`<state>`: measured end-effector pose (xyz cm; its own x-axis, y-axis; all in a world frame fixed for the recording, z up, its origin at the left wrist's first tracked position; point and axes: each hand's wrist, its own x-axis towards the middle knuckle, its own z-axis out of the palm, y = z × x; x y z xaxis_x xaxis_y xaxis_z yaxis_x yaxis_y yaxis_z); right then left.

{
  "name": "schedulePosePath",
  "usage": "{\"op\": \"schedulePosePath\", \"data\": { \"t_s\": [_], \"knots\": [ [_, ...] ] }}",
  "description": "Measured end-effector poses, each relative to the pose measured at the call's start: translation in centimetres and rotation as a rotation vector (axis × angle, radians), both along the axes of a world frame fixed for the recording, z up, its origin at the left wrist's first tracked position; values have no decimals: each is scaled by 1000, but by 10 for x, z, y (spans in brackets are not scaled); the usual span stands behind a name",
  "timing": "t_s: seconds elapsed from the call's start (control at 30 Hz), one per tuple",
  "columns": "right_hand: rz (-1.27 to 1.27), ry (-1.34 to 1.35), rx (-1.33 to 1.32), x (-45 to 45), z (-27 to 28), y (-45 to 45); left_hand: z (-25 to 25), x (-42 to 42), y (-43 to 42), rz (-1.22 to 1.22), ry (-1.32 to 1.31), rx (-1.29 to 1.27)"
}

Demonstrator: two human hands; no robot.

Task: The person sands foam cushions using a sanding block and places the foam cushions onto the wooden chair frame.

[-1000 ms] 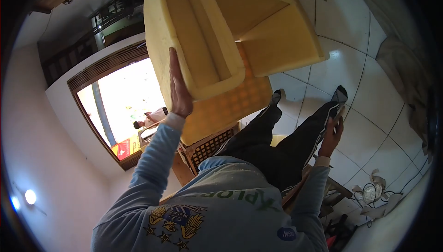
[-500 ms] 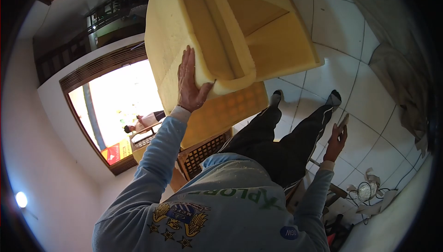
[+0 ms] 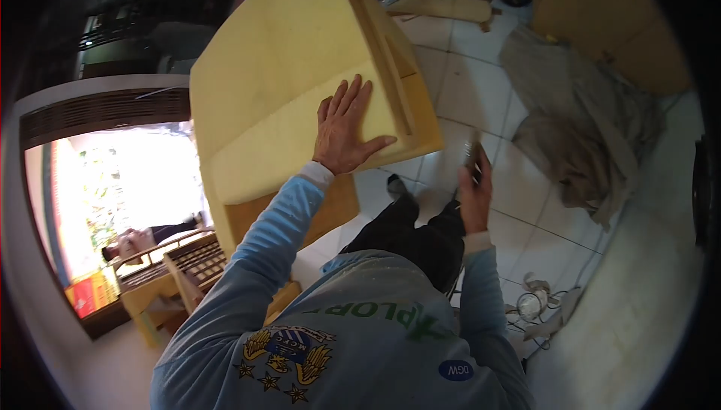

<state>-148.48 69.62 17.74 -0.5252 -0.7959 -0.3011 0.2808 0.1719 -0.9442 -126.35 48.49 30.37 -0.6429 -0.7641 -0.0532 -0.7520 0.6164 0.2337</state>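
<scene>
A large armchair-like body covered in yellow foam [image 3: 278, 72] fills the upper middle of the view, its broad side turned to me. My left hand [image 3: 345, 128] rests flat on that foam near the lower right edge, fingers and thumb spread. My right hand [image 3: 476, 200] is to the right of the foam, apart from it, above the tiled floor. Its fingers are wrapped around a narrow, dark hand tool with a paler tip [image 3: 474, 149]; its exact kind does not show.
A grey-brown cloth [image 3: 578, 132] lies heaped on the white floor tiles at right. Cables and scraps [image 3: 533, 306] lie at lower right. A wooden frame with woven webbing [image 3: 195, 260] stands at lower left. Beyond the bright opening, another person [image 3: 139, 243] is visible.
The foam piece now shows more of its side and less of its inner hollow. My left hand has shifted onto the flat side. My right hand with the tool has come up closer to the foam.
</scene>
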Motion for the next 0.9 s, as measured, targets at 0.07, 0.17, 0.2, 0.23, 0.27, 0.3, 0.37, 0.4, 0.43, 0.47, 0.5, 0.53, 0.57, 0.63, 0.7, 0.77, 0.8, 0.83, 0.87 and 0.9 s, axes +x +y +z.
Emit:
{"op": "schedulePosePath", "data": {
  "t_s": [0.07,0.17,0.2,0.23,0.27,0.3,0.37,0.4,0.43,0.47,0.5,0.53,0.57,0.63,0.7,0.77,0.8,0.83,0.87,0.9],
  "knots": [
    [73,320,-133,13,26,-44,-1,16,-7,-87,62,45],
    [126,787,-215,29,89,-115,20,29,-4,-209,59,39],
    [164,897,-176,36,100,-131,21,34,-3,-164,9,3],
    [206,1002,-132,46,108,-142,21,40,0,-116,-45,-25],
    [246,1105,-89,53,115,-147,20,44,1,-69,-101,-53],
    [266,1170,-104,59,100,-138,15,48,-2,-67,-68,-41],
    [73,1123,-173,72,78,-98,10,50,-5,-77,-35,-34],
    [97,1172,-82,77,67,-64,9,50,-6,-77,-23,-30],
    [121,1215,7,81,59,-28,9,49,-5,-79,-30,-41],
    [175,1254,123,84,56,3,10,47,-3,-85,-24,-49],
    [232,1286,236,84,57,22,11,46,0,-86,-25,-58],
    [183,1299,217,81,65,23,14,45,0,-86,-30,-72],
    [132,1310,190,77,74,19,17,47,-3,-81,-36,-93],
    [41,1235,44,73,102,-12,13,54,-6,-163,47,-70],
    [155,1284,-7,85,138,-69,0,65,-10,-256,128,-69],
    [399,1368,-67,86,161,-110,-11,98,-20,-220,149,-75],
    [582,1415,-109,86,167,-130,-13,124,-25,-191,153,-80],
    [765,1455,-169,90,170,-149,-10,158,-30,-94,143,-73],
    [839,1478,-170,82,168,-157,-16,202,-37,9,69,-73],
    [917,1499,-165,62,163,-158,-12,254,-36,133,8,-95]
  ]
}}
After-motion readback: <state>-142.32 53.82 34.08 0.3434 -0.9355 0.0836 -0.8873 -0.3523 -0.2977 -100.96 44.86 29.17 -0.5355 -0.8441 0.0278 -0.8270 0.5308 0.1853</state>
